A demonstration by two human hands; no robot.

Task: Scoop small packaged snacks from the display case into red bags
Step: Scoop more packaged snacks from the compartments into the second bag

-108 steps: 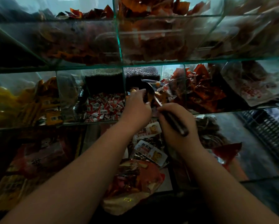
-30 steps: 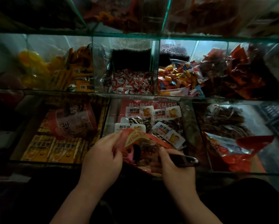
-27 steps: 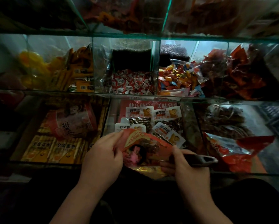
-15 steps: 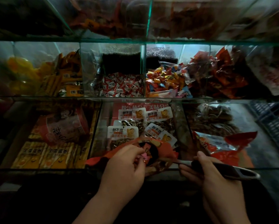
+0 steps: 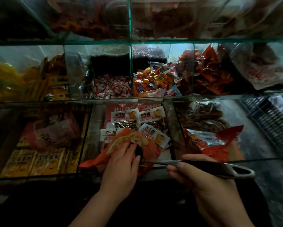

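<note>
Holding the bag (image 5: pixel 131 139) gripped in my left hand (image 5: pixel 121 167) at the case (image 5: pixel 154 98) front edge, right hand (image 5: pixel 203 182) clasping the scoop (image 5: pixel 219 167), bowl at its mouth; fill unseen, judged mid-task, snacks (image 5: pixel 111 87) still plentiful.

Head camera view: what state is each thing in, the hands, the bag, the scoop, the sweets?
left hand, gripping the red bag at its mouth
right hand, holding the scoop by its handle
red bag, crumpled, mouth held open
scoop, roughly level, front end at the bag's mouth, bowl hidden
red-and-white sweets, loose in their glass compartment
mixed coloured sweets, heaped in the next compartment
foil bag, torn open
</note>
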